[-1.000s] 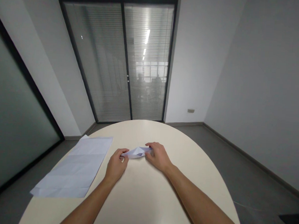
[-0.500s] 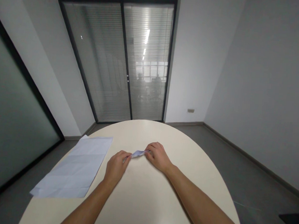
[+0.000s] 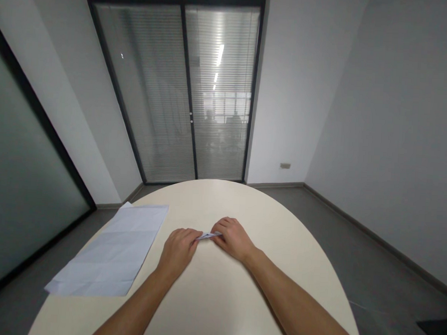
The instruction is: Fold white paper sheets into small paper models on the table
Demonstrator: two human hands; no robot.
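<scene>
A small, narrow piece of folded paper [image 3: 207, 235] spans the gap between my two hands over the middle of the table. My left hand [image 3: 180, 247] is closed, pinching its left end between thumb and fingers. The right end sits in the closed fingers of my right hand [image 3: 233, 236]. Only the short middle stretch of the paper shows; both ends are hidden by my fingers. Larger white paper sheets [image 3: 110, 249] with crease lines lie flat to the left of my left hand.
The round cream table [image 3: 208, 306] carries everything. The sheets reach over its left edge. Beyond the far edge stand a glass door with blinds [image 3: 217, 137] and white walls. A dark object [image 3: 437, 331] shows at the lower right.
My hands have come closer together, and less of the folded paper shows between them. It looks flatter and narrower now. The large sheets have not moved.
</scene>
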